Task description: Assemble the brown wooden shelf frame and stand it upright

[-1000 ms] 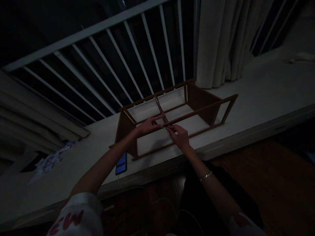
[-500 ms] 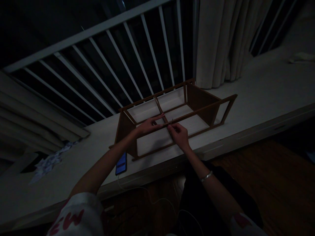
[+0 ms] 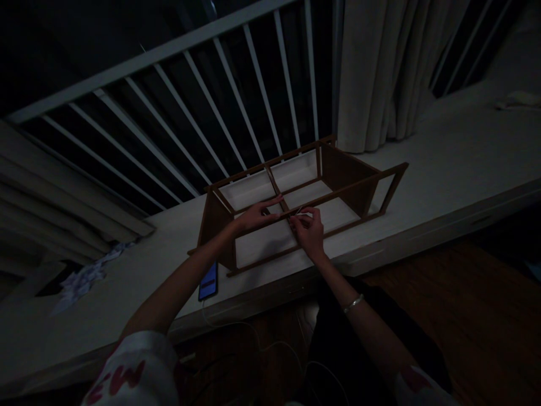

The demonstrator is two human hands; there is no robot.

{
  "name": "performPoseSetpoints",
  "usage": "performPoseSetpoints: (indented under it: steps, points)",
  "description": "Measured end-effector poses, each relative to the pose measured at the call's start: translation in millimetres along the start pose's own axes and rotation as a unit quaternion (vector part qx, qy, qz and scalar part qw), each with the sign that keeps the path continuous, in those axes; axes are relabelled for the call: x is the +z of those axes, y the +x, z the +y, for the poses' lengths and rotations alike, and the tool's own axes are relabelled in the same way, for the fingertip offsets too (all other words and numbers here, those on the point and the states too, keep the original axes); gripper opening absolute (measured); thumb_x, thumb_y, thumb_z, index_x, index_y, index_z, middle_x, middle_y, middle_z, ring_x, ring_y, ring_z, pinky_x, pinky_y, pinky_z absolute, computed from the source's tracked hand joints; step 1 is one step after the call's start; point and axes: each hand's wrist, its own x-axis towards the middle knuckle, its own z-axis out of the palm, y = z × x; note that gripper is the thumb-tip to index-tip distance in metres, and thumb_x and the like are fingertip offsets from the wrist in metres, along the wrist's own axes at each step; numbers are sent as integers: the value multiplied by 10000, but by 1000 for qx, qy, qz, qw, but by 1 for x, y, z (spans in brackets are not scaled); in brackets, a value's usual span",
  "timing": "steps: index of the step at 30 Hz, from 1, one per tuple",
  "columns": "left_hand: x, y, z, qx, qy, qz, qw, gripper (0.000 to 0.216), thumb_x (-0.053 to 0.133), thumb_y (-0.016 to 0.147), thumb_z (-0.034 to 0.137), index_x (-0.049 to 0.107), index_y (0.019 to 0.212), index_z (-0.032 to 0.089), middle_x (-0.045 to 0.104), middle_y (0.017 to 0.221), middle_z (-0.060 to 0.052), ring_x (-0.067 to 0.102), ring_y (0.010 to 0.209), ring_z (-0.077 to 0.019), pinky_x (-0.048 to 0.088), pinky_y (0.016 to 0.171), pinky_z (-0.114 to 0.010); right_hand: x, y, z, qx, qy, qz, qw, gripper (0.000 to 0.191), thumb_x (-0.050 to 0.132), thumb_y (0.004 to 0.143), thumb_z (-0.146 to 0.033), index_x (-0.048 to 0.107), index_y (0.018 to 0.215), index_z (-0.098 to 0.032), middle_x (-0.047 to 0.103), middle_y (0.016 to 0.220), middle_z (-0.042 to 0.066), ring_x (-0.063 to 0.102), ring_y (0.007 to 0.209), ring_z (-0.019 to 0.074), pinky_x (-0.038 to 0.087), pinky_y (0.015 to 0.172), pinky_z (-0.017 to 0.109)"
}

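Note:
A brown wooden shelf frame (image 3: pixel 344 190) lies on its side on the white ledge, with solid panels at both ends and a crossbar in the middle. My left hand (image 3: pixel 255 217) holds its upper front rail beside the crossbar, fingers stretched on one side and thumb on the other. Just right of that joint, my right hand (image 3: pixel 308 230) is closed in a pinch on a thin metal rod (image 3: pixel 300 210), which looks like a hex key. The rod's lower end is hidden by my fingers at the joint.
A phone (image 3: pixel 208 283) with a lit screen lies by the frame's left end, its white cable (image 3: pixel 270 344) hanging off the ledge (image 3: pixel 169 293). Behind stand white railing bars (image 3: pixel 236 101) and curtains (image 3: pixel 367 84). Crumpled cloth or paper (image 3: pixel 84 282) lies at left.
My right hand's fingers have shifted and lifted slightly around the thin rod, which now points at a different angle. My left hand and the shelf frame stay in place.

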Motion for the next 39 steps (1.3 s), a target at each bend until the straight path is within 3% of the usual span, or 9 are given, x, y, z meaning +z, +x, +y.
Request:
performPoseSetpoints:
  steps: [4,8,14,18,23,30,39]
  points:
    - [1,-1,1,8,3,6,1000,704,584,740,451,264,1352,313,330,1424,-103,565,679,-111,437,618,-258,-1,-1,-1,-73,-71,-9,995,237,521,817,-402,514,969,-221,645,795,6,645,625,140,527,577,262]
    - [1,-2,1,7,-5,11,1000,709,582,741,452,267,1356,292,365,1406,-106,572,699,-119,429,617,-245,-4,-2,-1,-126,-139,-29,982,231,448,866,-351,587,1000,-224,654,896,28,645,685,141,529,669,282]
    - [1,-2,1,0,-1,7,1000,694,578,744,446,280,1352,295,420,1371,-97,554,676,-108,425,608,-250,-12,2,1,-199,-201,-68,957,274,433,884,-297,568,1114,-234,650,1047,46,624,928,178,519,813,322]
    - [1,-2,2,-2,-6,4,1000,694,571,750,442,270,1356,290,458,1340,-105,555,682,-112,425,606,-251,-21,9,2,-230,-223,-116,940,301,423,888,-283,544,1161,-240,635,1103,43,610,984,183,525,830,339]
    - [1,-2,2,6,-11,4,1000,713,584,739,458,257,1354,307,373,1400,-107,567,684,-115,433,615,-258,-27,13,0,-251,-244,-154,924,324,408,895,-263,516,1199,-239,614,1152,39,596,1023,179,508,873,346]
    - [1,0,-1,12,-21,14,1000,698,604,726,454,311,1336,284,298,1434,-115,583,788,-142,453,679,-275,-25,9,0,-237,-278,-103,925,307,415,902,-291,513,1188,-232,647,1071,48,632,917,185,509,805,323]
    - [1,-1,-1,2,-23,11,1000,692,608,725,431,303,1334,311,308,1432,-107,578,744,-131,453,640,-279,-25,6,-3,-253,-297,-45,920,283,450,891,-324,558,1130,-218,652,1006,71,600,915,204,478,809,350]
